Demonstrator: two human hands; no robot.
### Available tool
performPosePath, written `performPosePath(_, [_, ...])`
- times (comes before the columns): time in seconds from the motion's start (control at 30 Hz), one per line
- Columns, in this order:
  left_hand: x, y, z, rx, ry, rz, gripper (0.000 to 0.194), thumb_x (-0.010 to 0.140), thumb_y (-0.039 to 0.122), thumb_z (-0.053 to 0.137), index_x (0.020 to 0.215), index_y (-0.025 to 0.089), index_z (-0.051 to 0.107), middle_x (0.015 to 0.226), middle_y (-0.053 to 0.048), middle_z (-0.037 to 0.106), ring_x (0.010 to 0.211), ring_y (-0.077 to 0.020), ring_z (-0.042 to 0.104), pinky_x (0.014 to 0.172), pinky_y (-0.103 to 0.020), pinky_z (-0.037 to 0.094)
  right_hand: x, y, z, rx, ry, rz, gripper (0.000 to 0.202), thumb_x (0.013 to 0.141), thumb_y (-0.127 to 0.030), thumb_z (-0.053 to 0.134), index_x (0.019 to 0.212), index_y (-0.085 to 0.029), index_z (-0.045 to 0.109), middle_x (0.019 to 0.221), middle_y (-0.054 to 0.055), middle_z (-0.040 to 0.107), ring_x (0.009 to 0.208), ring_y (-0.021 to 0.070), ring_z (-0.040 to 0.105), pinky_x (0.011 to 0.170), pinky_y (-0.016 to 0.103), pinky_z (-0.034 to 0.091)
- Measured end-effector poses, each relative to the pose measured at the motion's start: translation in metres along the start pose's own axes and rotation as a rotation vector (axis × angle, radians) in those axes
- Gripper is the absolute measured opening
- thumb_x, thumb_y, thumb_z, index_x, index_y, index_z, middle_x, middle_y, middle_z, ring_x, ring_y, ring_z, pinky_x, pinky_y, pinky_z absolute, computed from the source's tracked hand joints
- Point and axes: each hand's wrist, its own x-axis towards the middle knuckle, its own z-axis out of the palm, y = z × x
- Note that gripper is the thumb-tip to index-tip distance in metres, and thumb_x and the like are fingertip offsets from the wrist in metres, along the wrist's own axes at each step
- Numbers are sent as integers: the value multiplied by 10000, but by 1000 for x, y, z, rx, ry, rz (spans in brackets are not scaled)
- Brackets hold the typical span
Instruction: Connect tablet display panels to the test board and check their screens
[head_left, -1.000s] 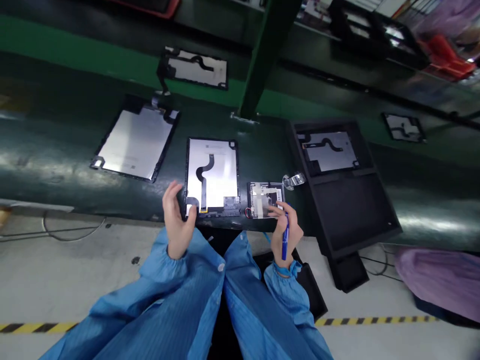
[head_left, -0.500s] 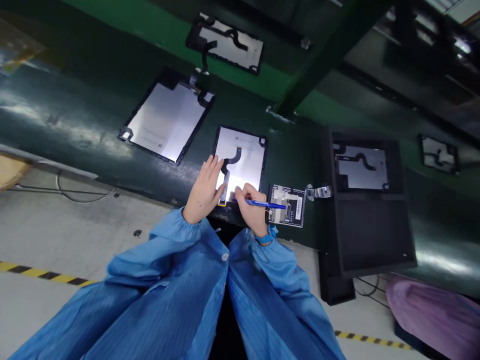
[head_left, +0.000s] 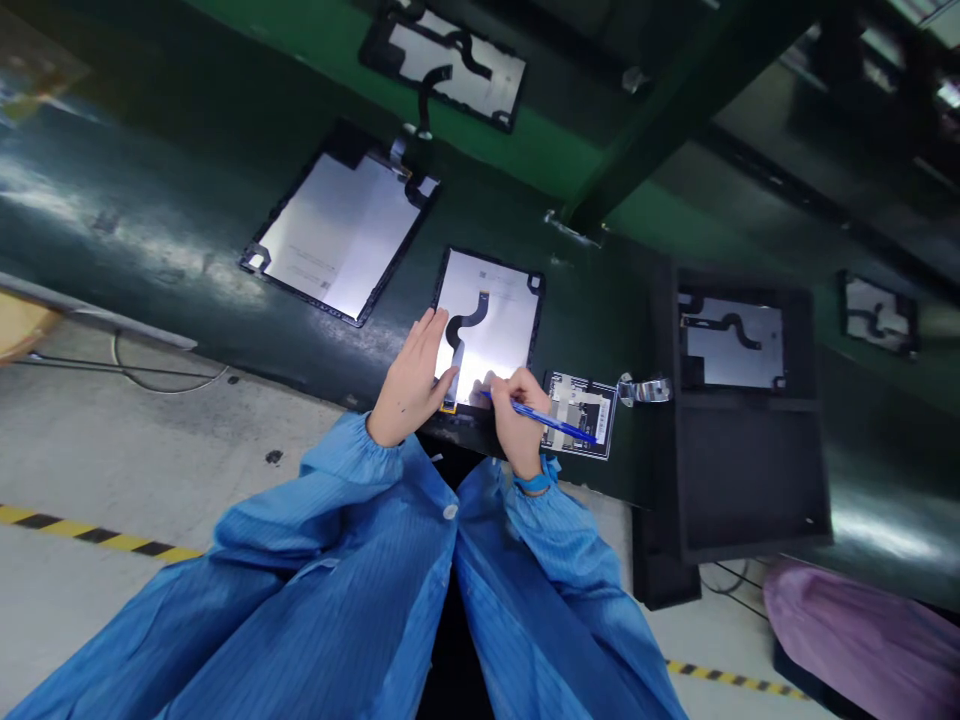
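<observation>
In front of me on the dark green bench lies a display panel [head_left: 510, 315] with a silvery back and black frame. A black flex cable [head_left: 471, 318] curves down its left side. My left hand [head_left: 412, 380] rests flat on the panel's left edge, fingers stretched out beside the cable. My right hand [head_left: 519, 415] grips a blue pen [head_left: 559, 427] at the panel's lower right, its tip toward the silvery surface. Right of that hand, partly behind the pen, lies a small circuit board [head_left: 579, 400] with a pale tape strip and a white label.
A larger display panel [head_left: 337, 235] lies to the left, another panel [head_left: 457, 65] at the back. To the right, a black divided tray [head_left: 750, 480] holds a panel, with a shiny metal strip [head_left: 645, 390] beside it. A green post [head_left: 637, 150] rises from the bench.
My right hand and the pen have moved slightly right, and the pen's back end now dips lower over the circuit board. My left hand stays on the panel. The view has shifted a little.
</observation>
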Motion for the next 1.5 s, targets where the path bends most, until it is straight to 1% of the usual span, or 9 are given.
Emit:
performPosePath(0.1, [-3,2,-3,2,-21,10,679,990,295,489,1567,106,186,1558,-229,413,1494,-309,318,1208,-503,326,7,-5,-17,117,48,60,296,826,-360,694,662,-225,488,595,-65,515,561,100,509,555,224,423])
performPosePath(0.2, [-10,7,-6,-26,-68,19,691,969,247,508,1566,104,190,1555,-226,418,1493,-310,322,1201,-497,345,21,-7,-34,144,-34,91,178,911,-410,605,929,-235,636,770,-12,679,635,119,611,591,241,494])
performPosePath(0.43, [-10,29,-2,-74,-70,22,632,901,141,559,1495,145,346,1453,-158,557,1434,-318,426,1214,-596,275,47,1,-34,27,-213,-21,170,951,-379,566,1022,-251,654,1067,37,729,1030,197,700,842,319,572])
performPosePath(0.53, [4,40,3,-131,66,-22,513,901,150,603,1400,168,486,1149,-84,735,1161,-252,661,1111,-493,463,44,1,-35,30,-87,-15,221,956,-410,561,1096,-253,627,1080,49,720,983,192,705,818,320,577])
performPosePath(0.67, [14,58,0,-199,146,48,273,942,145,579,1202,176,653,927,-42,768,855,-174,729,822,-302,594,26,-6,-54,62,74,49,333,922,-428,618,1200,-250,581,1092,66,711,794,151,687,655,275,563])
performPosePath(0.87, [-11,81,-10,-180,41,316,213,959,90,539,1070,170,703,960,-64,774,856,-156,742,804,-246,601,-19,-13,-88,243,16,173,263,883,-359,687,1111,-253,608,848,2,716,650,124,654,590,254,548])
performPosePath(1.03, [-26,89,-10,-174,160,404,227,903,48,615,1086,155,697,951,-85,781,834,-173,758,776,-238,621,-44,-7,-96,166,-35,245,235,887,-372,674,1076,-241,627,881,21,735,748,141,700,634,252,567])
performPosePath(1.2, [-29,93,-6,-141,212,430,244,865,32,669,1074,153,700,923,-81,784,781,-167,761,714,-212,622,-50,-4,-99,267,-147,284,183,859,-347,693,991,-243,620,660,-54,646,490,88,591,490,211,502])
performPosePath(1.5, [-28,96,-6,-128,146,429,232,861,74,682,1079,154,688,950,-95,782,795,-188,764,711,-241,634,-50,-4,-101,298,-166,290,347,790,-351,774,785,-245,444,692,-58,624,534,94,586,515,226,501])
